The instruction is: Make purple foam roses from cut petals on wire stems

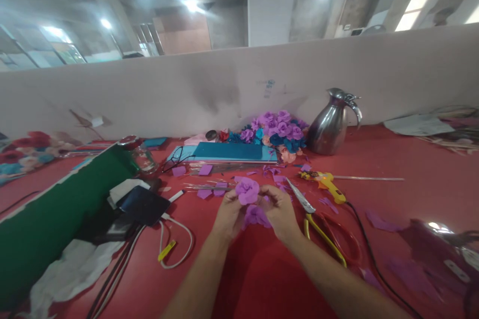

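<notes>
Between my two hands is a purple paper flower (247,191) with layered, curled petals. My left hand (229,213) is closed on its left side, the fingertips partly behind it. My right hand (277,208) pinches at its right edge, thumb and fingers together. A second purple paper flower (256,216) shows just below, between the palms; whether it touches either hand I cannot tell. Close to my right hand lie scissors (309,209) with red and yellow handles. Beyond them rests a yellow glue gun (329,187) with a clear glue stick in its back.
Purple paper scraps (205,170) lie about the red table (374,159). Behind are blue paper sheets (228,150), a heap of paper flowers (280,127) and a steel jug (329,127). On the left stand a green box (67,209), a glass jar (144,157) and a white cable (190,239).
</notes>
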`<move>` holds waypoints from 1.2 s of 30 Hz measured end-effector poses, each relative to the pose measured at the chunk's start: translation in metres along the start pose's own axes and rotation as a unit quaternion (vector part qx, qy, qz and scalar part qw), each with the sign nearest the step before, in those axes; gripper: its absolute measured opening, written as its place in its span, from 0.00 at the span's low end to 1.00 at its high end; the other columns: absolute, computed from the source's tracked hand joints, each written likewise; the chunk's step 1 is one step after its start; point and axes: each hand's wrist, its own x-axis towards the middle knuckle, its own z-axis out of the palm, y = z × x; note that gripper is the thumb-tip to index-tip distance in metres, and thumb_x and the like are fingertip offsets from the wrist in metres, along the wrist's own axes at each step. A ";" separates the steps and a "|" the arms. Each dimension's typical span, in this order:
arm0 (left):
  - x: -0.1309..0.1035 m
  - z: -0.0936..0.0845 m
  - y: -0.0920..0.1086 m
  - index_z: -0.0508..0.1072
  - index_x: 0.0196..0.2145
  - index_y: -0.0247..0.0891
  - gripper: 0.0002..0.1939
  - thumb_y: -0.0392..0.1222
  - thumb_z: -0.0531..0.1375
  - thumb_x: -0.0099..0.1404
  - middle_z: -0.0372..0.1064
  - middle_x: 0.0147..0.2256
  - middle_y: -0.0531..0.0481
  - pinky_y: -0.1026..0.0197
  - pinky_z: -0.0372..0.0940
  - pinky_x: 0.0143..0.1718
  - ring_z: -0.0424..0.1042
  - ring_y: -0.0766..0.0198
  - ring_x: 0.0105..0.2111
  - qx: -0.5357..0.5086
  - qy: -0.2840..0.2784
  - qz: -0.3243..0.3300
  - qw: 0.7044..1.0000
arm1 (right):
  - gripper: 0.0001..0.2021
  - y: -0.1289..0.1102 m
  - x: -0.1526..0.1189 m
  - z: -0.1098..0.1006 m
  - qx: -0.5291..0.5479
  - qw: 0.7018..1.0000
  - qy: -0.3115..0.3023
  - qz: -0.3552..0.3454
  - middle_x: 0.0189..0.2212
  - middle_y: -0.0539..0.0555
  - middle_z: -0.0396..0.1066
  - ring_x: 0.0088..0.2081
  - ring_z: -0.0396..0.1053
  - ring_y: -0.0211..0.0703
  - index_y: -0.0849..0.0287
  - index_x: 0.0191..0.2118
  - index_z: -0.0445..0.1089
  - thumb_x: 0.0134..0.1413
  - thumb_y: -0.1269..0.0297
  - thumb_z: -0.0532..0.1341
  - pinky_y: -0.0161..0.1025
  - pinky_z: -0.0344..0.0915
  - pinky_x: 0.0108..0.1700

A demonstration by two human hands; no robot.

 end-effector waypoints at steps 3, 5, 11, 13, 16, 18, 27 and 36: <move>-0.001 0.000 0.001 0.77 0.27 0.39 0.12 0.35 0.72 0.42 0.76 0.29 0.52 0.62 0.70 0.36 0.75 0.62 0.33 -0.006 0.002 -0.003 1.000 | 0.10 -0.004 -0.002 0.002 0.017 1.000 0.026 -0.007 0.25 0.49 0.69 0.29 0.68 0.40 0.56 0.28 0.66 0.43 0.60 0.67 0.36 0.64 0.33; -0.002 0.001 0.002 0.77 0.28 0.39 0.13 0.36 0.72 0.42 0.76 0.30 0.51 0.61 0.70 0.37 0.75 0.61 0.34 -0.003 -0.004 -0.017 1.000 | 0.11 -0.005 -0.002 0.003 0.020 0.999 0.041 -0.016 0.25 0.48 0.68 0.29 0.68 0.40 0.55 0.29 0.64 0.42 0.60 0.67 0.35 0.64 0.32; -0.003 0.001 0.005 0.77 0.31 0.37 0.16 0.38 0.73 0.41 0.76 0.30 0.48 0.57 0.69 0.41 0.75 0.57 0.37 -0.005 -0.020 -0.043 0.999 | 0.09 -0.007 -0.004 0.004 -0.030 0.998 0.034 -0.046 0.25 0.48 0.68 0.29 0.68 0.40 0.55 0.29 0.64 0.46 0.60 0.65 0.36 0.65 0.34; -0.003 0.000 0.005 0.77 0.31 0.37 0.17 0.38 0.73 0.40 0.76 0.30 0.48 0.57 0.68 0.42 0.74 0.58 0.37 -0.010 -0.015 -0.044 0.999 | 0.08 -0.007 -0.006 0.005 -0.051 0.996 0.032 -0.059 0.26 0.49 0.70 0.30 0.68 0.41 0.55 0.30 0.65 0.47 0.61 0.64 0.37 0.65 0.35; -0.002 -0.003 0.003 0.76 0.30 0.38 0.17 0.38 0.73 0.40 0.75 0.32 0.49 0.58 0.68 0.43 0.74 0.60 0.36 -0.020 -0.002 -0.049 0.999 | 0.05 -0.007 -0.009 0.005 -0.096 0.991 0.026 -0.092 0.29 0.51 0.73 0.34 0.69 0.43 0.55 0.33 0.69 0.49 0.63 0.63 0.40 0.65 0.39; -0.002 -0.005 0.001 0.76 0.31 0.37 0.17 0.39 0.73 0.40 0.75 0.32 0.50 0.60 0.67 0.43 0.73 0.63 0.35 -0.024 -0.001 -0.059 0.998 | 0.03 -0.005 -0.010 0.005 -0.118 0.987 0.019 -0.112 0.30 0.52 0.74 0.34 0.69 0.44 0.54 0.34 0.70 0.50 0.65 0.63 0.40 0.64 0.40; -0.005 0.001 0.003 0.75 0.29 0.38 0.15 0.41 0.73 0.43 0.72 0.31 0.53 0.62 0.65 0.44 0.71 0.65 0.35 -0.058 -0.016 -0.046 0.997 | 0.03 0.000 -0.011 0.005 -0.126 0.985 0.013 -0.115 0.31 0.52 0.74 0.35 0.69 0.44 0.54 0.34 0.71 0.51 0.67 0.62 0.40 0.65 0.40; -0.001 0.001 0.006 0.76 0.27 0.35 0.14 0.40 0.73 0.42 0.74 0.29 0.50 0.61 0.66 0.42 0.71 0.65 0.32 -0.021 -0.015 -0.026 0.999 | 0.05 -0.010 -0.010 0.003 0.049 0.997 -0.044 -0.036 0.32 0.50 0.72 0.36 0.67 0.42 0.55 0.35 0.71 0.54 0.66 0.59 0.38 0.63 0.41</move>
